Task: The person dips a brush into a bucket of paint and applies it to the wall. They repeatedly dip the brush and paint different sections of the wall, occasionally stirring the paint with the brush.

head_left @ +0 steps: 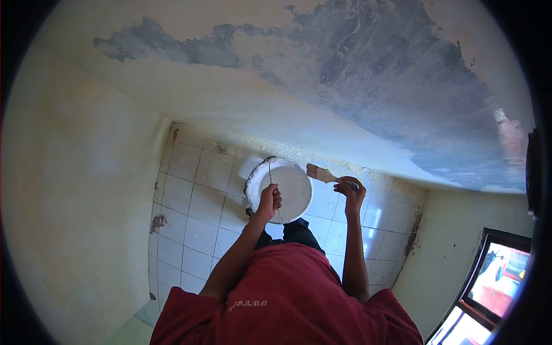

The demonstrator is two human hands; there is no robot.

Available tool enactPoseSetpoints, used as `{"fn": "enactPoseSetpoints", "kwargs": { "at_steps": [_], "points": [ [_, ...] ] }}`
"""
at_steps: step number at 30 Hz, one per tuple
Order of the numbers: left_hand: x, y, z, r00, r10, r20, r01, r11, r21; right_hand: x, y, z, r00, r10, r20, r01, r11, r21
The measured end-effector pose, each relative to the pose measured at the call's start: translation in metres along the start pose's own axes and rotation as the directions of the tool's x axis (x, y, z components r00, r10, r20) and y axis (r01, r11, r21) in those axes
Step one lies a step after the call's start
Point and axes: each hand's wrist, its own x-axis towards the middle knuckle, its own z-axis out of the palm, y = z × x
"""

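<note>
My left hand (270,200) is closed around the thin handle of a white bucket (250,185). Pale, whitish paint (294,187) shows inside it, and dark stains mark its rim. To the right of the bucket, my right hand (352,191) grips a paintbrush (326,174) by its handle. The bristles point left, close to the bucket's right rim but apart from it. In front of me rises a wall (379,98) with a large grey patch amid cream paint.
White floor tiles (190,204) lie below, with flaked paint along the wall's foot. A cream side wall (80,190) stands at the left. At the right are another wall (448,236) and a dark-framed window (480,282). A dark object (533,172) hangs at the far right edge.
</note>
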Motion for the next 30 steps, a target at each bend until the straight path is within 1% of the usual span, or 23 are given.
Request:
{"fn": "enactPoseSetpoints", "kwargs": {
  "at_steps": [1, 3, 4, 6, 7, 8, 9, 10, 11, 12, 13, 14, 15, 16, 18, 19, 20, 22, 23, 24, 26, 28, 30],
  "points": [
    [-0.001, 0.004, -0.002, 1.0, -0.002, 0.002, 0.002, 1.0, 0.003, -0.003, 0.001, 0.005, 1.0, -0.001, -0.004, 0.001, 1.0, 0.001],
    [-0.001, 0.005, -0.014, 0.995, 0.025, -0.095, -0.022, 0.999, 0.031, -0.014, 0.007, 0.01, 1.0, 0.024, -0.01, -0.024, 1.0, 0.009],
    [-0.001, 0.007, -0.021, 0.995, 0.019, -0.096, -0.016, 0.999, 0.031, -0.018, 0.011, 0.014, 0.999, 0.029, -0.014, -0.029, 1.0, 0.007],
    [0.004, 0.01, -0.041, 0.978, 0.118, -0.174, -0.074, 0.968, 0.241, -0.022, 0.022, 0.023, 1.0, 0.031, -0.002, -0.031, 0.999, 0.02],
    [0.009, 0.015, -0.057, 0.976, 0.165, -0.142, -0.106, 0.93, 0.352, -0.024, 0.027, 0.027, 0.999, 0.032, 0.012, -0.032, 0.999, 0.026],
    [0.014, 0.015, -0.071, 0.977, 0.159, -0.143, -0.099, 0.93, 0.355, -0.027, 0.033, 0.031, 0.999, 0.037, 0.006, -0.037, 0.999, 0.026],
    [0.017, 0.016, -0.083, 0.953, 0.248, -0.173, -0.14, 0.87, 0.473, -0.029, 0.038, 0.036, 0.999, 0.039, 0.019, -0.039, 0.999, -0.009],
    [0.021, 0.02, -0.094, 0.922, 0.339, -0.186, -0.173, 0.792, 0.585, -0.03, 0.042, 0.041, 0.999, 0.039, 0.033, -0.038, 0.998, -0.043],
    [0.026, 0.024, -0.109, 0.897, 0.398, -0.193, -0.097, 0.602, 0.793, -0.031, 0.047, 0.045, 0.998, 0.051, 0.043, -0.047, 0.996, -0.078],
    [0.035, 0.024, -0.128, 0.899, 0.394, -0.191, -0.095, 0.601, 0.794, -0.032, 0.051, 0.05, 0.998, 0.052, 0.038, -0.049, 0.996, -0.078],
    [0.046, 0.022, -0.15, 0.868, 0.47, -0.16, -0.007, 0.334, 0.942, -0.034, 0.056, 0.056, 0.997, 0.028, 0.07, -0.016, 0.988, -0.156],
    [0.051, 0.021, -0.164, 0.84, 0.532, -0.103, 0.098, 0.038, 0.994, -0.035, 0.062, 0.062, 0.995, 0.008, 0.104, 0.017, 0.973, -0.232],
    [0.039, 0.031, -0.154, 0.884, 0.418, -0.207, 0.185, 0.095, 0.978, -0.036, 0.068, 0.067, 0.992, 0.021, 0.124, 0.007, 0.976, -0.22],
    [0.035, 0.036, -0.15, 0.887, 0.413, -0.208, 0.188, 0.09, 0.978, -0.038, 0.076, 0.073, 0.993, 0.026, 0.118, 0.0, 0.976, -0.219],
    [0.054, 0.027, -0.171, 0.9, 0.405, -0.16, 0.135, 0.089, 0.987, -0.041, 0.096, 0.085, 0.981, 0.041, 0.192, 0.025, 0.945, -0.327],
    [0.078, 0.018, -0.195, 0.927, 0.336, -0.167, 0.102, 0.203, 0.974, -0.043, 0.106, 0.09, 0.978, 0.044, 0.205, 0.026, 0.944, -0.328],
    [0.077, 0.017, -0.195, 0.932, 0.319, -0.171, 0.109, 0.202, 0.973, -0.047, 0.115, 0.095, 0.979, 0.058, 0.194, 0.011, 0.942, -0.335],
    [0.072, 0.02, -0.19, 0.954, 0.268, -0.136, 0.037, 0.344, 0.938, -0.051, 0.131, 0.106, 0.97, 0.055, 0.236, 0.046, 0.914, -0.404],
    [0.076, 0.016, -0.196, 0.957, 0.244, -0.159, 0.031, 0.458, 0.888, -0.053, 0.142, 0.11, 0.971, 0.081, 0.226, 0.027, 0.898, -0.439],
    [0.074, 0.018, -0.195, 0.96, 0.231, -0.16, 0.039, 0.455, 0.89, -0.053, 0.155, 0.113, 0.973, 0.091, 0.215, 0.014, 0.897, -0.442],
    [0.07, 0.021, -0.197, 0.975, 0.156, -0.156, 0.046, 0.55, 0.834, -0.057, 0.183, 0.115, 0.96, -0.03, 0.28, 0.196, 0.784, -0.589],
    [0.071, 0.021, -0.203, 0.982, 0.102, -0.158, 0.074, 0.559, 0.826, -0.06, 0.205, 0.117, 0.961, -0.034, 0.273, 0.192, 0.795, -0.576],
    [0.069, 0.027, -0.197, 0.984, 0.111, -0.137, 0.064, 0.496, 0.866, -0.061, 0.223, 0.121, 0.961, -0.065, 0.269, 0.219, 0.771, -0.598]
  ]
}}
